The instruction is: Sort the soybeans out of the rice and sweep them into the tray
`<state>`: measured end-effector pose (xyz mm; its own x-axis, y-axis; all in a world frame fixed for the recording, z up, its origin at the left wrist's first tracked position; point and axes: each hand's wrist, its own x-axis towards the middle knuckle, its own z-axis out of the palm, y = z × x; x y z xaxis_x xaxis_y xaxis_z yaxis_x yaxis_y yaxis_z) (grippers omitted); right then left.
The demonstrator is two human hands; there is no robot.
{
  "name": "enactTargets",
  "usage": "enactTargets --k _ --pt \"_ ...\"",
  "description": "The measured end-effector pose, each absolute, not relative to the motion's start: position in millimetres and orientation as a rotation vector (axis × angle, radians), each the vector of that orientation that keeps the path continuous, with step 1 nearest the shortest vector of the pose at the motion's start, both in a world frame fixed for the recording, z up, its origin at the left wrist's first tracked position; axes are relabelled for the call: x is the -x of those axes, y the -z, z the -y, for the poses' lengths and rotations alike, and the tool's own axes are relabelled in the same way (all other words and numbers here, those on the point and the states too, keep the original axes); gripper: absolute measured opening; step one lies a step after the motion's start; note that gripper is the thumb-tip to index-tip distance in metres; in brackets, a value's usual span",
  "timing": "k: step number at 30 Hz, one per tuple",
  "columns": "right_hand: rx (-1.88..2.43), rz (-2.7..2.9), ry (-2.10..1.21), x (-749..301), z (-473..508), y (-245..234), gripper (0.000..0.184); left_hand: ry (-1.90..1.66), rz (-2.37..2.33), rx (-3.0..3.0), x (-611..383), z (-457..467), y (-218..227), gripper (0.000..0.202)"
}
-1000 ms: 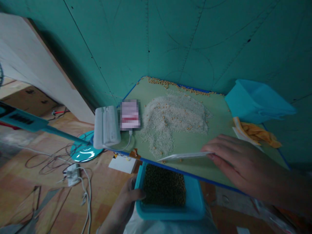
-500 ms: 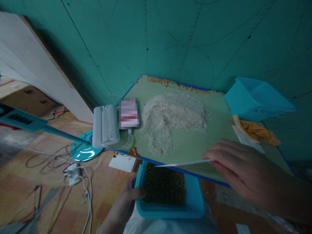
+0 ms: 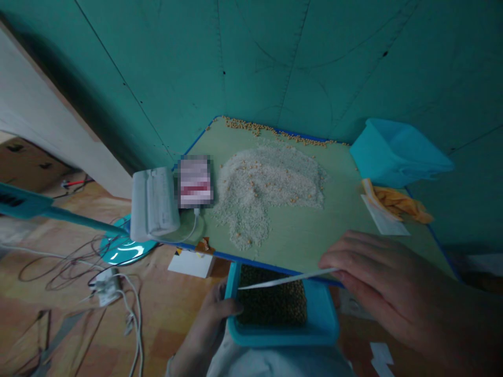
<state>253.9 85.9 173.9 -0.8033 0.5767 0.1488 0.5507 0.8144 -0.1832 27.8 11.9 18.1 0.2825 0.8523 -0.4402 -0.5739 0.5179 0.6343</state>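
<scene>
My left hand grips the left side of a blue tray filled with small dark green beans, held just below the near edge of a green board. My right hand pinches a thin white card that sticks out to the left over the tray. On the board lies a heap of white rice mixed with a few yellow grains.
A row of yellow grains lines the board's far edge. A white device, a blue bag and orange wrappers sit at the board's sides. Cables and a teal lamp base lie on the floor at left.
My right hand has drawn the white card toward me, from the board's surface past its near edge until it hangs over the tray. The left hand keeps its hold.
</scene>
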Motion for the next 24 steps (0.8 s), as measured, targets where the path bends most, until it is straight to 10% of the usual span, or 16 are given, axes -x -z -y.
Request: enactTargets --k 24 --pt "1.228 2.632 -0.826 -247.0 -122.9 -165.4 0.019 -1.039 -0.923 -0.323 -12.3 -4.9 -15.0 0.040"
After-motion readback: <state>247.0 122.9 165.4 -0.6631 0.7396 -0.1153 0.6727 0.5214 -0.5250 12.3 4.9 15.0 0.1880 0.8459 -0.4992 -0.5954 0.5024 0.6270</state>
